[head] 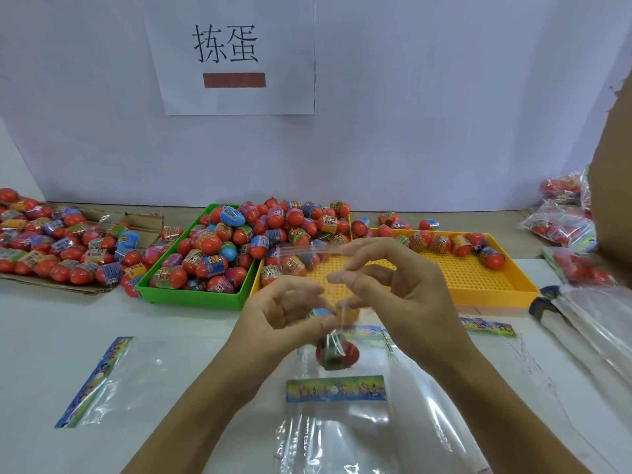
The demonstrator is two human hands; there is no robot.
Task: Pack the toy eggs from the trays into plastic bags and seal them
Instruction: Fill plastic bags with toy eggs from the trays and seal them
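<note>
I am holding a clear bag (333, 331) up over the table (41, 323) with both hands. My left hand (284, 313) is curling its fingers and pinching the bag's near edge at thumb and forefinger. My right hand (393, 289) is pinching the other side of the bag mouth just beside it, while a clear strip (304, 249) is sticking out leftward from its upper fingers (whether it belongs to the same bag, I cannot tell). One egg (337, 354) is hanging inside the bag, just below my fingertips, above a flat bag with a printed band (337, 388) lying on the table. Behind my hands, the green tray (191, 295) is sitting heaped with eggs, and the yellow tray (478, 278) beside it is holding eggs only along its far and left edges. More loose eggs are lying on cardboard (51, 283) at the left, and filled bags (561, 213) are piling up at the right.
</note>
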